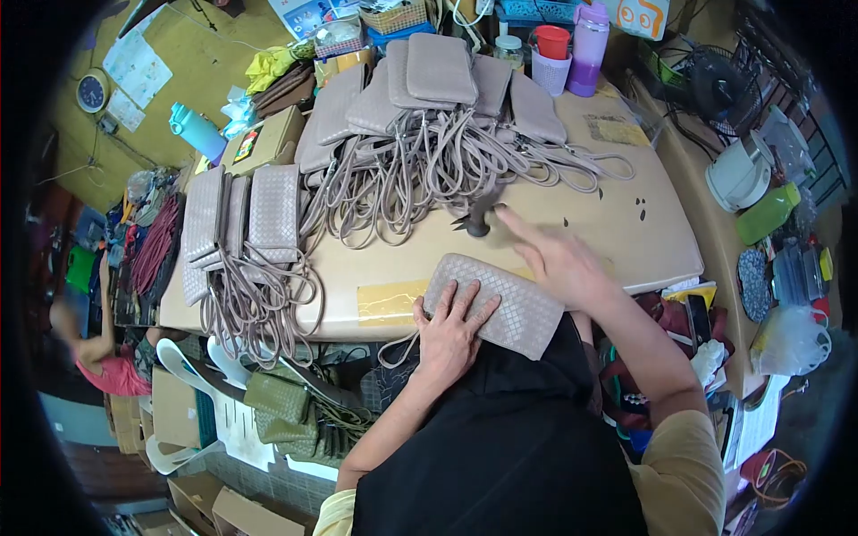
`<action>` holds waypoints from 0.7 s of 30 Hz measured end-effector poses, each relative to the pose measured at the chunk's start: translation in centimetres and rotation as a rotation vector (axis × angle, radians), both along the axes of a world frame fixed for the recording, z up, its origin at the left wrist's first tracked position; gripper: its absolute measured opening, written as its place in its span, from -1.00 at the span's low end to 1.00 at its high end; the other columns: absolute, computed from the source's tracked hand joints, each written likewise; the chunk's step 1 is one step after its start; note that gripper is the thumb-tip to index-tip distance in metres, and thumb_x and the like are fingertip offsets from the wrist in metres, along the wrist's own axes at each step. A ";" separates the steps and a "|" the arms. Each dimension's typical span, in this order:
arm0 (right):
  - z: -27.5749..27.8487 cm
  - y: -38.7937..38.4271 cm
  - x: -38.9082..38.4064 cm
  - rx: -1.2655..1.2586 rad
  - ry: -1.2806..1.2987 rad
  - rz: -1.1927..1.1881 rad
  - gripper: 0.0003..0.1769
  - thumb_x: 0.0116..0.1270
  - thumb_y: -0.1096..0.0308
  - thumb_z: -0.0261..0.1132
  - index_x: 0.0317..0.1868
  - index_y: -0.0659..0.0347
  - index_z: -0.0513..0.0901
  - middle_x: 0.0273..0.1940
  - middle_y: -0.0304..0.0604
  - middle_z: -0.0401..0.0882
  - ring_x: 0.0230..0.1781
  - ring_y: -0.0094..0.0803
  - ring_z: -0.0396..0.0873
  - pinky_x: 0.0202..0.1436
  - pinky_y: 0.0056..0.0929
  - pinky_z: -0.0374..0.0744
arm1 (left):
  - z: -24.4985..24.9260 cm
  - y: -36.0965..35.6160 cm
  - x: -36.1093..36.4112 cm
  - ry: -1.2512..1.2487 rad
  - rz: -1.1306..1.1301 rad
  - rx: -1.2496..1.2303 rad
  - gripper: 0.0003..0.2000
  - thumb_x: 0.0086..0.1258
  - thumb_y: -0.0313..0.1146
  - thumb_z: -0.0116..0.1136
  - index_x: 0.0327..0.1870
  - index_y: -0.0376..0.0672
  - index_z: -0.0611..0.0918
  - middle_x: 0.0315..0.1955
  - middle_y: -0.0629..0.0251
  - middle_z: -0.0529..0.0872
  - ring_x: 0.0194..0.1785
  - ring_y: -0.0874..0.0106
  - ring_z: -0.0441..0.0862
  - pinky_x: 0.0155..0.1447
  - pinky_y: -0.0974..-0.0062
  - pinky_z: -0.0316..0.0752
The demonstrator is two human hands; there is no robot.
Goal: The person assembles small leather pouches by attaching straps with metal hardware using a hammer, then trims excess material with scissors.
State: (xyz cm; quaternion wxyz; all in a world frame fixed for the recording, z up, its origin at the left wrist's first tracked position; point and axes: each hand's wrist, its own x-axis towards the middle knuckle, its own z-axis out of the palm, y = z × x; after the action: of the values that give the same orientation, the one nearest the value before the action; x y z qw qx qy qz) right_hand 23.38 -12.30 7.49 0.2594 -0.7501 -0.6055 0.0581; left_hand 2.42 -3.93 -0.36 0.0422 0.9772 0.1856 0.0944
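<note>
While your left hand [451,335] pins the pouch [518,308] at the table [626,241] edge, fingers spread, treat it as soft, light, floppy: grip its body; right hand [559,259] fingers outstretched near dark tool [478,221].

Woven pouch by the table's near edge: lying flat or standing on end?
Flat: the woven pouch lies broad side up across the table edge, the left hand resting on it.

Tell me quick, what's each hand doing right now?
Left hand: open, pressed flat on a woven pouch.
Right hand: open, blurred, reaching toward a small dark tool; holding nothing.
</note>
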 end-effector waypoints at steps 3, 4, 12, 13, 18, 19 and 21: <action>-1.1 -3.2 0.3 -0.198 0.085 0.015 -0.42 0.35 0.40 0.15 0.37 -0.19 0.38 -0.19 0.13 0.66 -0.22 0.07 0.63 -0.14 -0.03 0.56 | 0.3 -0.2 0.1 0.000 0.012 0.010 -0.29 0.07 -0.30 0.32 0.35 0.37 0.41 0.37 0.39 0.32 0.42 0.24 0.23 0.32 -0.26 0.05; 0.6 -4.2 0.6 -0.194 0.033 0.002 -0.41 0.34 0.41 0.17 0.38 -0.18 0.37 -0.19 0.14 0.65 -0.23 0.08 0.63 -0.14 -0.03 0.56 | 0.3 -0.2 0.3 -0.001 -0.001 0.009 -0.29 0.07 -0.30 0.32 0.35 0.37 0.41 0.37 0.39 0.32 0.42 0.24 0.23 0.32 -0.26 0.05; -1.0 -10.3 -0.3 -0.152 0.096 -0.121 -0.42 0.30 0.40 0.21 0.35 -0.10 0.42 -0.25 0.14 0.64 -0.26 0.07 0.63 -0.18 -0.06 0.61 | 1.6 0.3 0.2 -0.010 -0.002 -0.061 -0.22 -0.04 -0.21 0.41 0.35 0.29 0.42 0.36 0.35 0.34 0.42 0.27 0.23 0.29 -0.16 0.10; -0.6 -10.6 0.1 -0.070 0.075 -0.136 -0.42 0.31 0.39 0.20 0.36 -0.12 0.41 -0.28 0.12 0.63 -0.29 0.07 0.63 -0.21 -0.06 0.61 | 1.9 0.7 0.2 -0.002 -0.019 -0.100 -0.23 -0.04 -0.25 0.41 0.35 0.25 0.42 0.36 0.32 0.34 0.41 0.28 0.25 0.29 -0.11 0.13; -2.9 -9.6 1.1 -0.131 -0.057 -0.185 -0.41 0.32 0.35 0.19 0.37 -0.20 0.40 -0.30 0.07 0.58 -0.37 0.06 0.62 -0.25 -0.07 0.61 | 0.7 6.2 -2.1 -0.251 -0.223 -0.355 -0.50 0.06 -0.59 0.27 0.12 -0.07 0.63 0.19 0.17 0.56 0.21 0.14 0.53 0.18 0.25 0.45; -3.8 -8.7 2.1 -0.110 -0.090 -0.261 -0.42 0.32 0.34 0.18 0.36 -0.23 0.41 -0.29 0.07 0.56 -0.37 0.05 0.61 -0.25 -0.04 0.61 | 0.8 6.8 -2.4 -0.331 -0.201 -0.391 -0.57 0.10 -0.60 0.25 0.06 -0.09 0.66 0.08 0.15 0.63 0.14 0.12 0.58 0.12 0.29 0.50; -5.7 -7.0 3.9 -0.090 -0.120 -0.323 -0.42 0.32 0.34 0.18 0.35 -0.26 0.42 -0.28 0.06 0.54 -0.37 0.04 0.60 -0.25 -0.02 0.61 | 1.1 6.7 -3.3 -0.410 -0.164 -0.426 -0.63 0.13 -0.62 0.22 0.01 -0.12 0.69 -0.03 0.14 0.70 0.07 0.10 0.63 0.06 0.33 0.54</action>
State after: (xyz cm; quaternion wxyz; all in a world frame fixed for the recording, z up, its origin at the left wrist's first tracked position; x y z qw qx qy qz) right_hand 27.29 -19.27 1.77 0.1947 -0.8506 -0.4884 -0.0022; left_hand -0.87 2.73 0.70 0.2901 0.9187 0.1091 0.2449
